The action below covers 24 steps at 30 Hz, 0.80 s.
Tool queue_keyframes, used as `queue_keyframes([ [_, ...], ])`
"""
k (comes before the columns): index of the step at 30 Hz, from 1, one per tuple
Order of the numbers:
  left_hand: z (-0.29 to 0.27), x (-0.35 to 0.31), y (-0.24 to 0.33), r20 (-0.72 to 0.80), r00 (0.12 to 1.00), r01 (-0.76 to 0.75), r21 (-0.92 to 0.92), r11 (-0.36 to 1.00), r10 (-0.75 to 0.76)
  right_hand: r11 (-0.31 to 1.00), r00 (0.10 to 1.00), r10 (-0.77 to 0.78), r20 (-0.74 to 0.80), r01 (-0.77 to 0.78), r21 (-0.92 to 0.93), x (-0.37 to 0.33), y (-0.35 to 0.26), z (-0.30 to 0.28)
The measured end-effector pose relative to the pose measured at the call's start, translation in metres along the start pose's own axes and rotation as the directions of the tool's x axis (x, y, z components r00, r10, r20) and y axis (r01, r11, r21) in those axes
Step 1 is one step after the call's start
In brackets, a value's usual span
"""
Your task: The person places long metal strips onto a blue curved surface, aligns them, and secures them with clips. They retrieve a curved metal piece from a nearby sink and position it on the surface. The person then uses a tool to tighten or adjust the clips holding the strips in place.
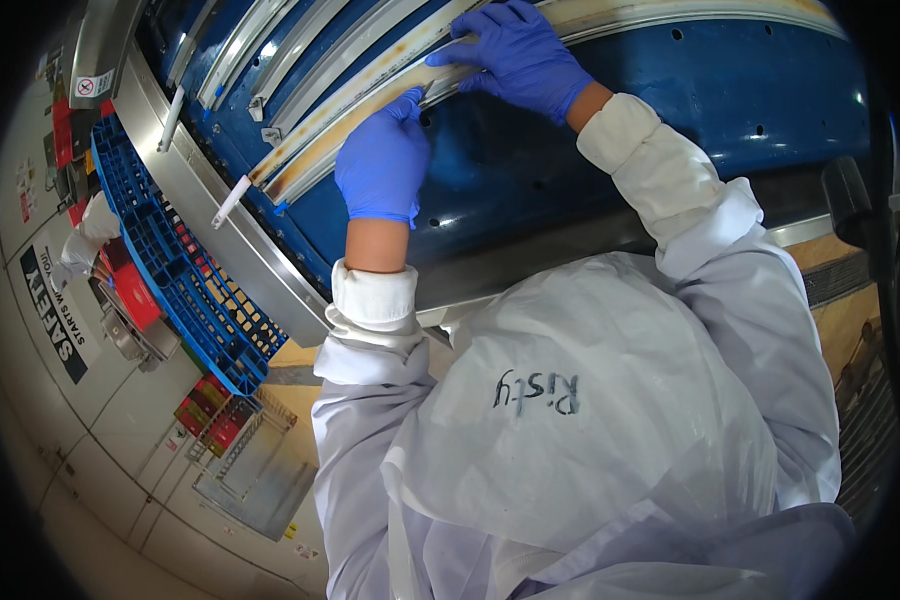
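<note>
A long, pale metal rail (pixel 345 122) with brown stains runs across a blue panel (pixel 630 100) dotted with small holes. My left hand (pixel 382 165), in a blue glove, has its fingertips pinched at the rail's near edge. Farther right along the same rail, my right hand (pixel 520 60), gloved alike, grips it with the fingers over the top and the thumb at the near side. The finger undersides are hidden. Beyond the stained rail, several slimmer metal rails (pixel 315 75) lie roughly parallel on the blue panel.
A steel frame edge (pixel 265 262) borders the panel on the left, with two white pegs (pixel 232 201) by it. Past it stands a blue plastic pallet (pixel 185 290) on edge. Someone in white (pixel 92 228) is at the far left. A black padded post (pixel 850 195) rises at right.
</note>
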<state>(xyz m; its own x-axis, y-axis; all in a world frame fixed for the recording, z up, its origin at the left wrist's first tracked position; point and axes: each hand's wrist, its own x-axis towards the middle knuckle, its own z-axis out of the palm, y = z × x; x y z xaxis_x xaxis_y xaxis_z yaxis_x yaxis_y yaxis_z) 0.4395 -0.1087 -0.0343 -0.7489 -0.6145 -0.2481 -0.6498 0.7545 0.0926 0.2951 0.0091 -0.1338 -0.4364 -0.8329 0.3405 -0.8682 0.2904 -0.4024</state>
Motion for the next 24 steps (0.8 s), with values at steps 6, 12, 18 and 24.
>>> queue_keyframes([
  [6,-0.005,0.000,0.007,0.004,1.000,-0.030,-0.006,1.000,0.030,1.000,1.000,0.019,0.017,-0.019,0.001,0.001,0.001,0.004],
  [12,-0.008,0.001,0.015,0.053,0.999,0.005,0.005,1.000,-0.005,1.000,0.999,0.001,-0.043,-0.001,-0.016,-0.002,0.001,0.009],
  [18,-0.005,0.001,0.026,0.056,0.998,0.018,0.017,1.000,-0.019,1.000,1.000,0.007,-0.012,-0.007,-0.008,-0.002,0.002,0.009],
  [24,0.000,0.001,0.030,-0.022,0.998,-0.051,-0.002,0.999,0.051,0.999,0.999,0.005,0.034,-0.007,0.049,-0.001,0.002,0.008],
])
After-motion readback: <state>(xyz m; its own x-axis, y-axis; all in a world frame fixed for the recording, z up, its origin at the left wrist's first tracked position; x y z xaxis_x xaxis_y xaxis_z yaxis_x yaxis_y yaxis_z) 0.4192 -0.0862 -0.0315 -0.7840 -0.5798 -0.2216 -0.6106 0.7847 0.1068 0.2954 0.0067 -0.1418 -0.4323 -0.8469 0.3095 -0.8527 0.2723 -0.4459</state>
